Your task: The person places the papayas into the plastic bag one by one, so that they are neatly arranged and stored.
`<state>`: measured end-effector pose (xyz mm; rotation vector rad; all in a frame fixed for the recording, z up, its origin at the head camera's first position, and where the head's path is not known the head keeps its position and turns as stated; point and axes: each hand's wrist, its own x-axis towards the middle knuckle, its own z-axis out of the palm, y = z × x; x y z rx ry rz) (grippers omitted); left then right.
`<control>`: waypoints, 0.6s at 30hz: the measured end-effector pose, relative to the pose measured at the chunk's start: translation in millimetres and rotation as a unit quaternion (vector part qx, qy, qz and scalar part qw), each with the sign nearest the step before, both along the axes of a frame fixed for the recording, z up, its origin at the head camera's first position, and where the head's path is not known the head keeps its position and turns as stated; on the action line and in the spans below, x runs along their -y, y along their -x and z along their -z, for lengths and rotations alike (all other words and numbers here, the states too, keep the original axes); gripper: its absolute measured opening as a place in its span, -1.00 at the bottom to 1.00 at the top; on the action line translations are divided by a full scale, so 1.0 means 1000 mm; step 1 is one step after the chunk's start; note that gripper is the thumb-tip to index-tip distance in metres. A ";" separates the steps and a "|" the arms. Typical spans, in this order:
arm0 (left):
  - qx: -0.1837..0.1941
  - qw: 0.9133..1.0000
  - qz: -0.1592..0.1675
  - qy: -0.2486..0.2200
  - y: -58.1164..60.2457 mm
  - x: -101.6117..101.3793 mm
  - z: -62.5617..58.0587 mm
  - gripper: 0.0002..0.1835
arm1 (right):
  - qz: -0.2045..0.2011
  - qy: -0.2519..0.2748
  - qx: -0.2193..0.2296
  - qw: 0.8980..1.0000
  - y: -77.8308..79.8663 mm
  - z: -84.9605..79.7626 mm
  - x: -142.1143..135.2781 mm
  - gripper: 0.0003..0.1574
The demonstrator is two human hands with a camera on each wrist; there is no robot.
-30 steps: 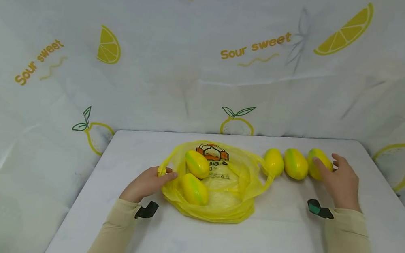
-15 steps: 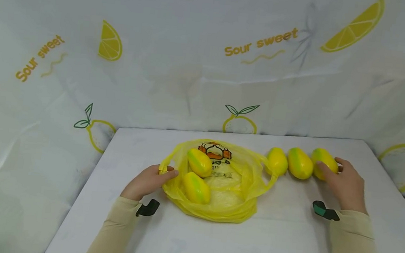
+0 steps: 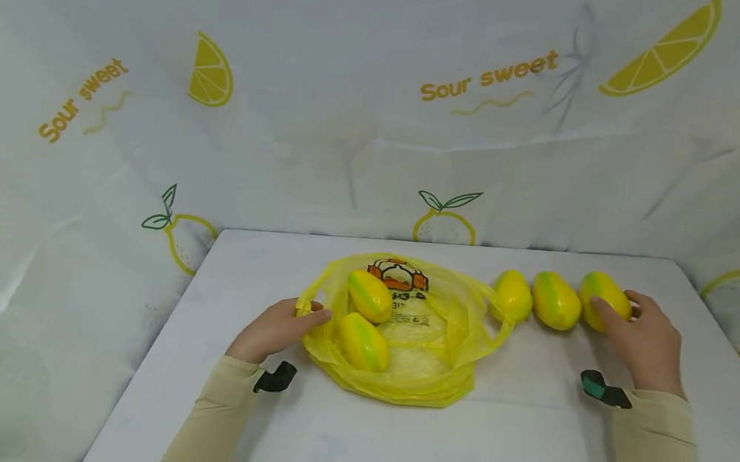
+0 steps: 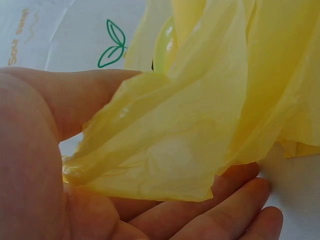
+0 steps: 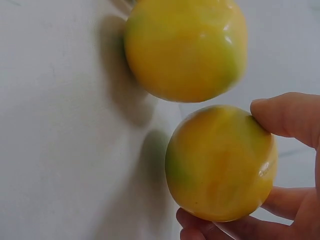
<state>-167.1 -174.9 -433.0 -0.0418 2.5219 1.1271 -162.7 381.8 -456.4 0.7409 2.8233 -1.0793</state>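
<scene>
One edge of the surface, the near one, is cut off in the head view. The left hand pinches the left handle of a thin yellow bag between thumb and fingers; most of these fingers are hidden in the head view, and in the left wrist view the gathered plastic covers parts of them. Among its folds there, a sliver of yellow and green shows; which fruit it belongs to cannot be told. Small print under the bag's cartoon is too blurred to read.

The bag lies with its mouth open, nearer the far edge than the near side. Inside, towards its left, two yellow fruits with green streaks lie close together: a rear fruit and a front fruit.

Outside, three similar fruits form a row along the far edge, towards the far right corner. The bag's right handle partly covers the first fruit; the middle fruit is just beside it. The end fruit, nearest that corner, is gripped by the right hand, thumb and fingers around it; whether it is raised off the surface cannot be told. In the right wrist view, its neighbour is cut off at the top.
</scene>
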 end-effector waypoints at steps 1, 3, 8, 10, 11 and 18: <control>-0.001 1.000 0.000 0.000 0.000 0.000 0.000 -0.54 | 0.001 0.000 0.001 1.000 0.000 0.000 0.000 0.20; 0.001 1.000 -0.001 -0.003 0.000 0.000 0.001 -0.53 | 0.002 -0.001 0.002 1.000 0.000 0.001 -0.002 0.21; 0.004 1.000 -0.007 -0.005 -0.001 0.001 0.003 -0.50 | -0.004 -0.009 -0.004 1.000 -0.002 0.000 -0.004 0.20; 0.004 1.000 -0.006 -0.005 -0.001 0.002 0.003 -0.51 | -0.009 -0.013 -0.011 1.000 -0.004 -0.002 -0.005 0.19; 0.003 1.000 -0.005 -0.004 -0.001 0.001 0.003 -0.52 | -0.010 -0.013 -0.013 1.000 -0.004 -0.004 -0.005 0.19; -0.003 1.000 0.004 -0.002 0.000 0.000 0.000 -0.56 | -0.007 -0.015 -0.022 1.000 -0.005 -0.016 0.000 0.18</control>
